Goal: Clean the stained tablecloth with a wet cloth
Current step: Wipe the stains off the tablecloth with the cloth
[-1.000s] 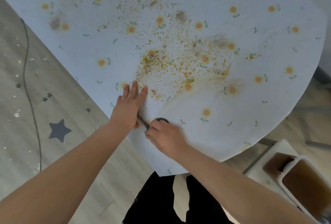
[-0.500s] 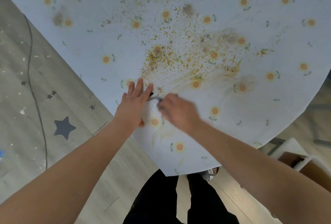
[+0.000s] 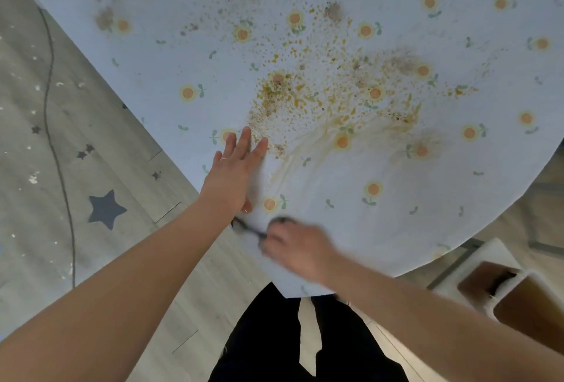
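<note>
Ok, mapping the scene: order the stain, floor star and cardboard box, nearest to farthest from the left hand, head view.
1. stain, just ahead of the left hand.
2. floor star, off to its left.
3. cardboard box, far right, lower corner.

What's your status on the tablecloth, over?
Left hand flat, pressing tablecloth beside the stain. Right hand, blurred, grips dark cloth near front edge. Stain speckled orange-brown, streaks trailing toward hands. Nothing between.

Pale-blue flowered tablecloth (image 3: 396, 229) fills upper frame, orange-brown stain patch (image 3: 320, 101) at ctr; left hand (image 3: 229, 177) on cloth just below-left of it; right hand (image 3: 299, 250) gripping dark rag (image 3: 247, 227), lower ctr.
</note>
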A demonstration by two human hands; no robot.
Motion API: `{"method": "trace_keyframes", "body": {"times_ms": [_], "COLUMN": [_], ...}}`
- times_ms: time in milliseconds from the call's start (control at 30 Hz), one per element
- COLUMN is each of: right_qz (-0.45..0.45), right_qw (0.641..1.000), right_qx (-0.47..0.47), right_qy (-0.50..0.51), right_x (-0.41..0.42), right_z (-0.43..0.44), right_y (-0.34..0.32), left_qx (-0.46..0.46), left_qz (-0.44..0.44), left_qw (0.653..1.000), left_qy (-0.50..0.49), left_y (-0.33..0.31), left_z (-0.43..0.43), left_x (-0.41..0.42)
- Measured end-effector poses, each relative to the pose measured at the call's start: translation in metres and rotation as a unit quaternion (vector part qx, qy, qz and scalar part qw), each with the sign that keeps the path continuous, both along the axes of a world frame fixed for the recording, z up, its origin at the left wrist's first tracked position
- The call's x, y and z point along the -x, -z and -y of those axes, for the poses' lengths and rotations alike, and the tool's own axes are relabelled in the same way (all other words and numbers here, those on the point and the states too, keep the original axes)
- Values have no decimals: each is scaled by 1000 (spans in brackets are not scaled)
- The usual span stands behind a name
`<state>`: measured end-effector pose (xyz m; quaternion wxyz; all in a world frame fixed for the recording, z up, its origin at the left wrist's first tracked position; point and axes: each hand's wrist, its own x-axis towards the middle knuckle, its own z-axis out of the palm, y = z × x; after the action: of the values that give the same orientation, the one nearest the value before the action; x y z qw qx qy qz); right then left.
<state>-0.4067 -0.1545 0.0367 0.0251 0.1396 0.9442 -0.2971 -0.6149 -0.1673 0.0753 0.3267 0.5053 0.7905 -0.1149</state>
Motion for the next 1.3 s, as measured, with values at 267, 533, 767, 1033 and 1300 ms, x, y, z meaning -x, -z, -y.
{"method": "trace_keyframes", "body": {"times_ms": [267, 533, 767, 1033, 1300], "right_qz": [30, -37, 51, 9, 47], "right_qw": [894, 986, 812, 987, 819], "right_qx": [-125, -52, -153, -84, -133], "right_qy": [429, 157, 561, 135, 557], "right_x": [29, -10, -80, -75, -146], "right_z": [-116, -58, -154, -99, -223], "right_y": [-5, 6, -14, -11, -12], "left_qx": [13, 0, -4, 31, 51], "left_qz": [-27, -70, -113, -84, -103], "left_qw": [999, 997, 992, 995, 992], "left_qy": [15, 32, 54, 46, 53], "left_y": [-3, 2, 2, 1, -1], "left_z": [-2, -1, -7, -15, -23], "left_x": [-6, -9, -19, -14, -23]}}
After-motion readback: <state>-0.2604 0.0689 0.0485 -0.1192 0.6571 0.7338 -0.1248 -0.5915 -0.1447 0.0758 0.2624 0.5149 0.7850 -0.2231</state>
